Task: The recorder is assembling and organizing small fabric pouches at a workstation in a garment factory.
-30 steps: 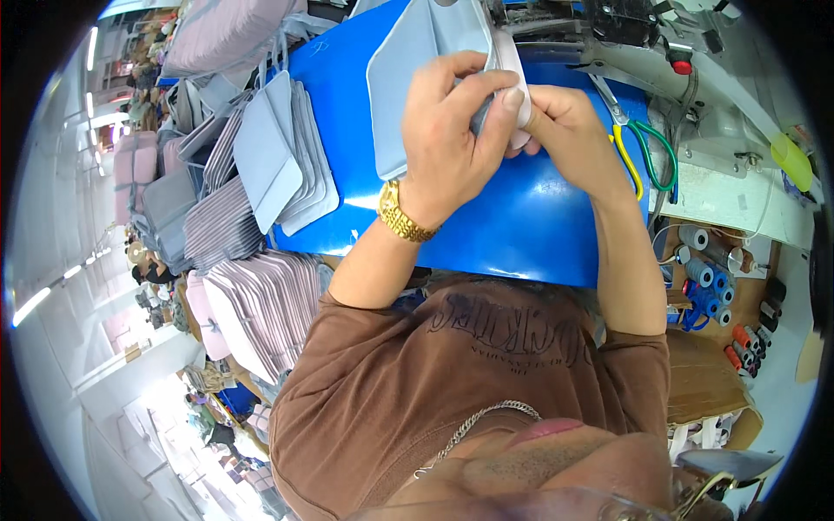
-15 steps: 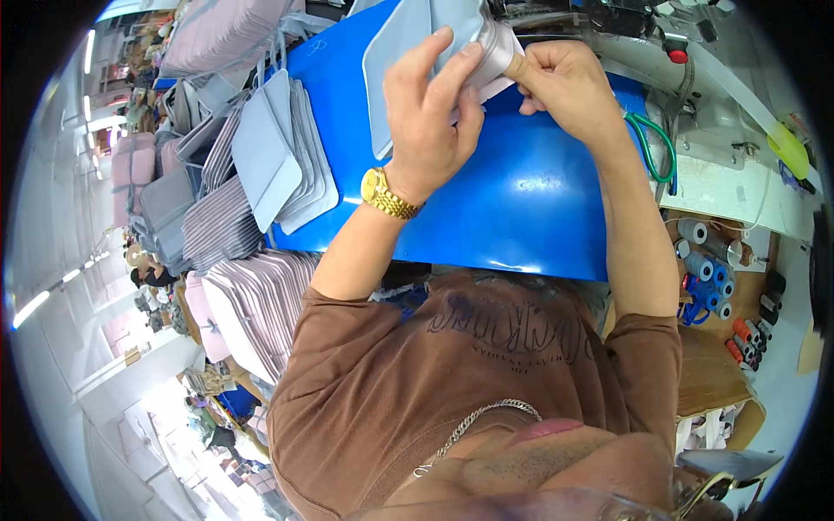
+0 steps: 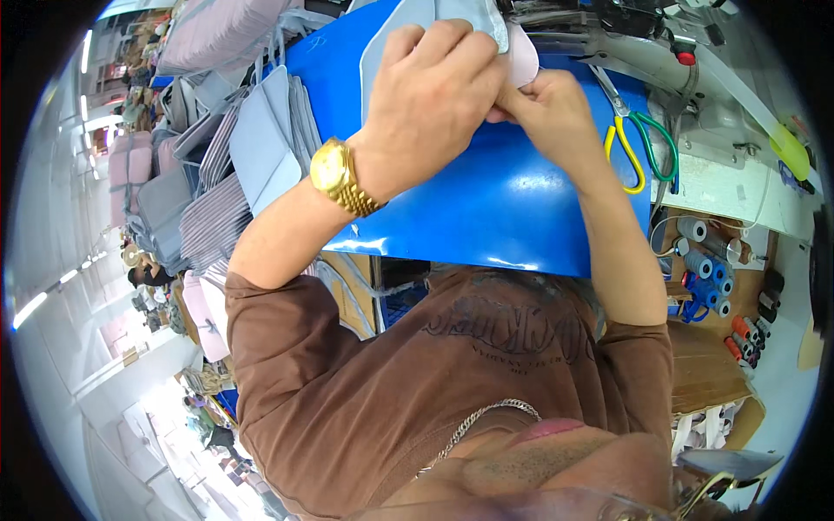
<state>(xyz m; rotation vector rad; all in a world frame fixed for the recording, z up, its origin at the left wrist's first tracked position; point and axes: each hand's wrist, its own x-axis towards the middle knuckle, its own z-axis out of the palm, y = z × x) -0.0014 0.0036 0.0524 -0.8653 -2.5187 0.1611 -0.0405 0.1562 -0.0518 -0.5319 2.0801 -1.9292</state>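
A light grey-blue fabric piece (image 3: 391, 52) with a pale pink side (image 3: 522, 56) lies at the far edge of a blue work surface (image 3: 486, 200). My left hand (image 3: 439, 95), a gold watch on its wrist, is closed over the piece's near edge with knuckles up; its fingertips are mostly hidden. Close beside it, my right hand (image 3: 552, 113) is closed in a pinch at the pink corner. The two hands almost meet there, and the pinched spot is partly covered by the fingers.
Scissors with yellow and green handles (image 3: 641, 143) lie right of my right hand, near a sewing machine (image 3: 625, 26). Stacked grey-blue panels (image 3: 265, 139) stand at the left. Thread spools (image 3: 708, 273) fill a tray at the lower right.
My left hand has turned over from raised, spread fingers to closed on the fabric. My right hand has shifted slightly down and left. The scissors' yellow handle and blades have come into sight.
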